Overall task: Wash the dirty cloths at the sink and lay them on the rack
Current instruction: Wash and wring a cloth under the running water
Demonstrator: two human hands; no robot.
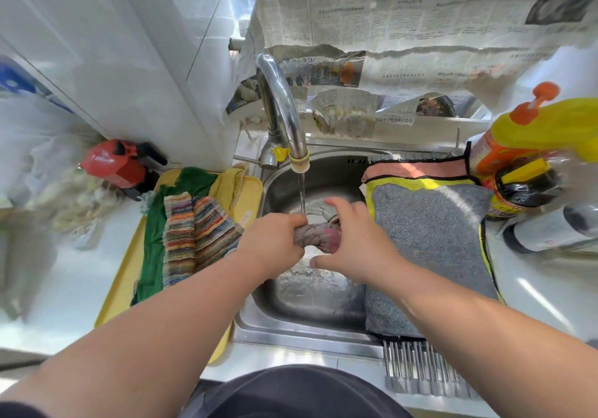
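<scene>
Water runs from the chrome faucet into the steel sink. Under the stream I hold a bunched grey and pink cloth. My left hand grips its left end. My right hand curls around its right end, thumb below. A grey cloth with yellow edging and a pink cloth lie spread on the metal rack over the sink's right side. On the yellow tray to the left lie a striped cloth, a green cloth and a yellow cloth.
A red moka pot stands behind the tray. Bottles crowd the right counter: a yellow spray bottle, a dark jar and a lying bottle. Newspaper covers the window behind the faucet.
</scene>
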